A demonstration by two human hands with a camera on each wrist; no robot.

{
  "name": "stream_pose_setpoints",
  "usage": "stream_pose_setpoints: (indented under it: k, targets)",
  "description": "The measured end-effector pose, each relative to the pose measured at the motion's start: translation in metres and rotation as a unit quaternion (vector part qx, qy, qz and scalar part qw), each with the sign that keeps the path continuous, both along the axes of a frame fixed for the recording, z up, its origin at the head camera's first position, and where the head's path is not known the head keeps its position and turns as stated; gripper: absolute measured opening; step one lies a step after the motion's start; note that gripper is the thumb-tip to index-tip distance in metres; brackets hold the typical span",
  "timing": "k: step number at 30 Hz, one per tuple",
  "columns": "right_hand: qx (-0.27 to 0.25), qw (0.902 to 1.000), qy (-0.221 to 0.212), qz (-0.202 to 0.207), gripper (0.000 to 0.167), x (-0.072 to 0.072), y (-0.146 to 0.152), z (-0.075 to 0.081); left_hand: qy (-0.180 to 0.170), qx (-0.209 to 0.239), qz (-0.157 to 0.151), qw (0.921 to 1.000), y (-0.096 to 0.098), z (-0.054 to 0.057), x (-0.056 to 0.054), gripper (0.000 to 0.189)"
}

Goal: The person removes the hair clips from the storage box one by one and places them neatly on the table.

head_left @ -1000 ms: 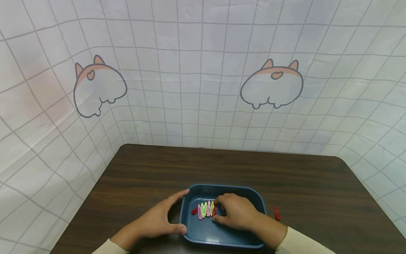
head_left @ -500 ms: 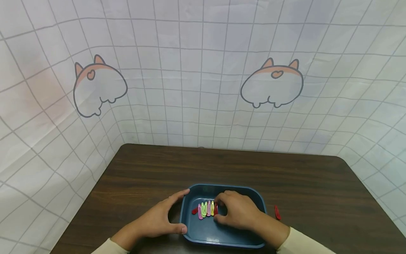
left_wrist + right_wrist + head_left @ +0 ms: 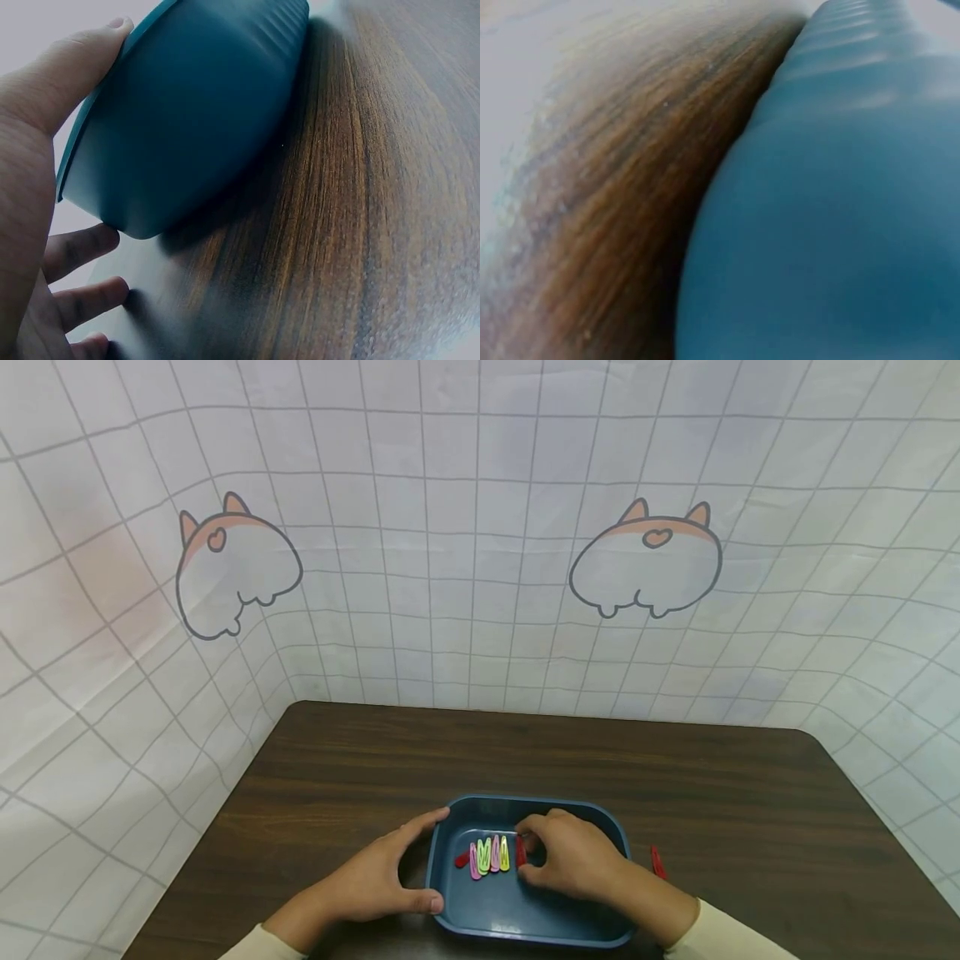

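A blue tray (image 3: 517, 922) stands on the table. Inside it, a row of pink, green and yellow snap hair clips (image 3: 483, 857) lies side by side, with a red hair clip (image 3: 462, 859) at its left end. My right hand (image 3: 573, 857) reaches over the tray and holds another red hair clip (image 3: 521, 852) between thumb and index finger, just right of the yellow one. My left hand (image 3: 375, 877) spans the tray's left end, thumb at the near corner and index finger at the far one. The left wrist view shows the thumb (image 3: 82, 64) against the rim, other fingers spread below.
A loose red hair clip (image 3: 657, 862) lies on the dark wood table (image 3: 360, 760), right of the tray. Behind and around the table hangs a white gridded curtain (image 3: 450, 635). The right wrist view shows only the tray's outer wall (image 3: 832, 225) and wood grain.
My right hand has shifted slightly right with the red hair clip, widening a gap beside the yellow clip. My left hand and the tray look the same.
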State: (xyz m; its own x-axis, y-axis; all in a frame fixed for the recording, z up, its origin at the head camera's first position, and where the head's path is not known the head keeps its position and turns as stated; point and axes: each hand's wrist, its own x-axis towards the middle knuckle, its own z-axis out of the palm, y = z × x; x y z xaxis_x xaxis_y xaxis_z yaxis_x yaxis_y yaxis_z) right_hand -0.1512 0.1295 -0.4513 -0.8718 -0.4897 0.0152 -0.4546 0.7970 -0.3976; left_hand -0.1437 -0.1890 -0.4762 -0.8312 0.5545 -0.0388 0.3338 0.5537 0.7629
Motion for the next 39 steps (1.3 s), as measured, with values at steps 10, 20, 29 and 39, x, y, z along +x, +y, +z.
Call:
stream_pose_setpoints:
  k: [10, 20, 29, 39]
  targets:
    - [-0.007, 0.9999, 0.001, -0.009, 0.047, 0.002, 0.010, 0.006, -0.009, -0.004, 0.007, 0.9999, 0.001, 0.002, 0.000, 0.098]
    - [-0.020, 0.9994, 0.021, -0.016, 0.047, 0.006, 0.022, 0.014, -0.009, 0.001, 0.005, 0.9999, 0.001, 0.003, 0.000, 0.098]
    - [-0.041, 0.9982, 0.026, -0.035, 0.046, 0.009, 0.034, 0.022, -0.006, 0.000, 0.001, 1.0000, 0.002, 0.003, 0.000, 0.098]
    - [-0.053, 0.9962, 0.042, -0.056, 0.043, 0.013, 0.055, 0.028, -0.009, -0.001, 0.001, 1.0000, 0.001, 0.005, 0.001, 0.098]
